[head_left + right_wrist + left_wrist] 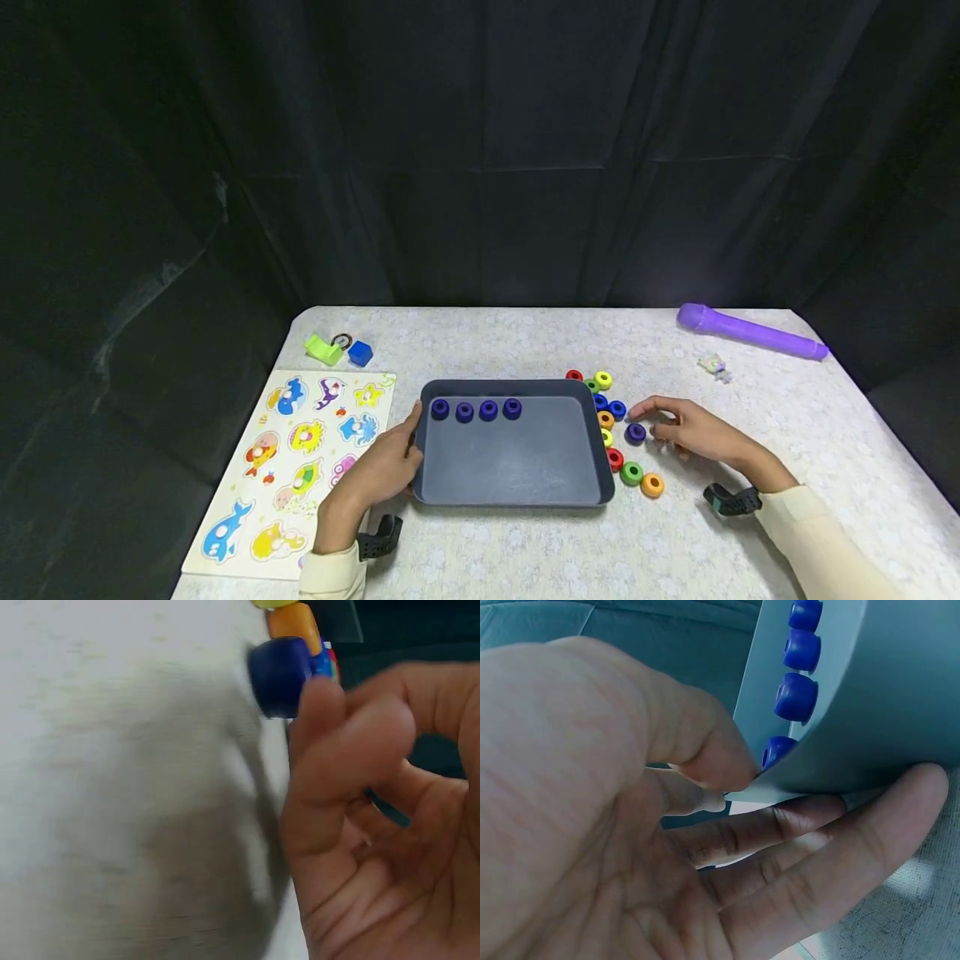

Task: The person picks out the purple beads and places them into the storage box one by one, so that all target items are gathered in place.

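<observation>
A grey tray (517, 458) lies on the table with several dark purple-blue beads (488, 409) in a row along its far side. At the tray's left end my left hand (382, 462) grips the wall; the left wrist view shows the thumb at the rim and fingers (810, 892) outside and below it. To the right of the tray, my right hand (693, 429) hovers at a single dark purple-blue bead (635, 433), thumb and index finger apart on either side of it. That bead (279, 677) shows just beyond the fingertips in the right wrist view.
Red, green, yellow, orange and blue beads (632, 473) cluster along the tray's right side. A sticker sheet (288, 467) lies left. Behind it are a green piece (322, 350), a dark ring and a blue block (361, 353). A purple microphone-shaped stick (753, 332) lies far right, near a small figure (714, 367).
</observation>
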A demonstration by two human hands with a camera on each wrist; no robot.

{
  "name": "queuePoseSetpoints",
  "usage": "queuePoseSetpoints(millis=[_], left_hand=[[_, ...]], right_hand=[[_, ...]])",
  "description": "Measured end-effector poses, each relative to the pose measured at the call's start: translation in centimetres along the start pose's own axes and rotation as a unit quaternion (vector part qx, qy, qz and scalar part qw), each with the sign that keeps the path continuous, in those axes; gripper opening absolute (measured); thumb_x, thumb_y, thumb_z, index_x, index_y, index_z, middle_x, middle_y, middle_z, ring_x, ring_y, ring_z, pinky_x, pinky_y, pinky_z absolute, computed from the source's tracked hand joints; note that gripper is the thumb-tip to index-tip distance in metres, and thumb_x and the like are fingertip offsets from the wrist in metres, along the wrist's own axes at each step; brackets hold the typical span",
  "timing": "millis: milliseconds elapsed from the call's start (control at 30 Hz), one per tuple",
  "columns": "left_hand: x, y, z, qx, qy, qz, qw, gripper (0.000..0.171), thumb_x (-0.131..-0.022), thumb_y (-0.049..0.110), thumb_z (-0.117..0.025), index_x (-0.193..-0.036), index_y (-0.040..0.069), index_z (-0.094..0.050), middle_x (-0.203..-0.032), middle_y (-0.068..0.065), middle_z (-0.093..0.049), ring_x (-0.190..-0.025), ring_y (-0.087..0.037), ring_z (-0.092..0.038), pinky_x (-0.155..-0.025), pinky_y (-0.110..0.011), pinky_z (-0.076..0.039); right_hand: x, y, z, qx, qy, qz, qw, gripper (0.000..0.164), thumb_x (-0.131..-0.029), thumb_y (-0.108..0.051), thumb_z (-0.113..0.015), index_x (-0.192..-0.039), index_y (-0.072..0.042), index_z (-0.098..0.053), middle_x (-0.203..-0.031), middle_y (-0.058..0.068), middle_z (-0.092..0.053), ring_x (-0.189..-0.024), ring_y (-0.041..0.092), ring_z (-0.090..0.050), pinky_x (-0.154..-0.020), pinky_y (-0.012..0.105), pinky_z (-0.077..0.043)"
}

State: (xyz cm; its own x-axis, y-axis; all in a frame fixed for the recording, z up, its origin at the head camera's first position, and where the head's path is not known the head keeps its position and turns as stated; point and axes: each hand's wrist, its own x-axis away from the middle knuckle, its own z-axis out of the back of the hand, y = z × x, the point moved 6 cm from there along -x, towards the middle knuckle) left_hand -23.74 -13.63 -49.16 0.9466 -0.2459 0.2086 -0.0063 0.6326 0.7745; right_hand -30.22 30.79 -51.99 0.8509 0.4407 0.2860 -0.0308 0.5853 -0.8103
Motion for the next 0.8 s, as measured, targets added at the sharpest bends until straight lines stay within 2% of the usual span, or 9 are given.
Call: queuePoseSetpoints(millis=[200, 333, 467, 600, 700, 800], left_hand=[[0.0, 0.1, -0.1, 0.012, 0.002, 0.002, 0.9999, 0.069, -0.101, 0.005, -0.046, -0.165, 0.008, -0.018, -0.138, -0.023, -0.057, -0.065, -0.017, -0.062, -0.054, -0.032, -0.053], [0.0, 0.1, -0.1, 0.018, 0.002, 0.005, 0.9998, 0.07, -0.101, 0.005, -0.046, -0.165, 0.009, -0.017, -0.134, -0.022, -0.059, -0.068, -0.019, -0.063, -0.054, -0.032, -0.055], [0.0, 0.1, -0.1, 0.015, 0.003, 0.003, 0.9999, 0.07, -0.101, 0.005, -0.046, -0.165, 0.008, -0.018, -0.137, -0.022, -0.057, -0.068, -0.018, -0.063, -0.054, -0.032, -0.054], [0.0, 0.1, -0.2, 0.008, 0.0, 0.0, 1.0, 0.069, -0.101, 0.005, -0.047, -0.164, 0.007, -0.019, -0.131, -0.022, -0.06, -0.065, -0.016, -0.061, -0.054, -0.031, -0.053], [0.0, 0.1, -0.2, 0.002, -0.002, 0.0, 1.0, 0.069, -0.101, 0.005, -0.047, -0.164, 0.007, -0.019, -0.124, -0.021, -0.061, -0.063, -0.015, -0.059, -0.055, -0.031, -0.052], [-0.1, 0.2, 0.0, -0.007, 0.001, -0.005, 1.0, 0.069, -0.101, 0.006, -0.047, -0.164, 0.007, -0.019, -0.132, -0.022, -0.059, -0.061, -0.015, -0.058, -0.054, -0.03, -0.049]], right_hand=[[0.6, 0.3, -1.1, -0.009, -0.027, 0.011, 1.0, 0.044, -0.098, -0.014, -0.064, -0.141, -0.01, -0.057, -0.143, 0.024, -0.052, -0.057, 0.009, -0.05, -0.048, 0.028, -0.049], [0.6, 0.3, -1.6, -0.008, -0.029, 0.016, 0.999, 0.045, -0.098, -0.017, -0.066, -0.142, -0.013, -0.057, -0.142, 0.023, -0.052, -0.054, 0.007, -0.046, -0.047, 0.026, -0.046], [0.7, 0.0, -1.8, 0.005, -0.016, 0.024, 1.0, 0.042, -0.099, -0.017, -0.066, -0.14, -0.013, -0.059, -0.137, 0.023, -0.054, -0.056, 0.006, -0.045, -0.047, 0.025, -0.045], [0.9, -0.7, -1.5, 0.013, 0.005, 0.037, 0.999, 0.038, -0.101, -0.015, -0.063, -0.138, -0.008, -0.06, -0.134, 0.026, -0.055, -0.063, 0.007, -0.051, -0.051, 0.026, -0.048], [0.8, -2.0, -0.8, 0.016, 0.03, 0.055, 0.998, 0.036, -0.102, -0.012, -0.06, -0.137, -0.004, -0.06, -0.134, 0.027, -0.056, -0.072, 0.008, -0.057, -0.057, 0.027, -0.053], [0.4, -4.1, 0.1, 0.032, 0.051, 0.072, 0.996, 0.033, -0.102, -0.011, -0.058, -0.134, -0.003, -0.061, -0.132, 0.024, -0.057, -0.076, 0.013, -0.06, -0.063, 0.028, -0.055]])
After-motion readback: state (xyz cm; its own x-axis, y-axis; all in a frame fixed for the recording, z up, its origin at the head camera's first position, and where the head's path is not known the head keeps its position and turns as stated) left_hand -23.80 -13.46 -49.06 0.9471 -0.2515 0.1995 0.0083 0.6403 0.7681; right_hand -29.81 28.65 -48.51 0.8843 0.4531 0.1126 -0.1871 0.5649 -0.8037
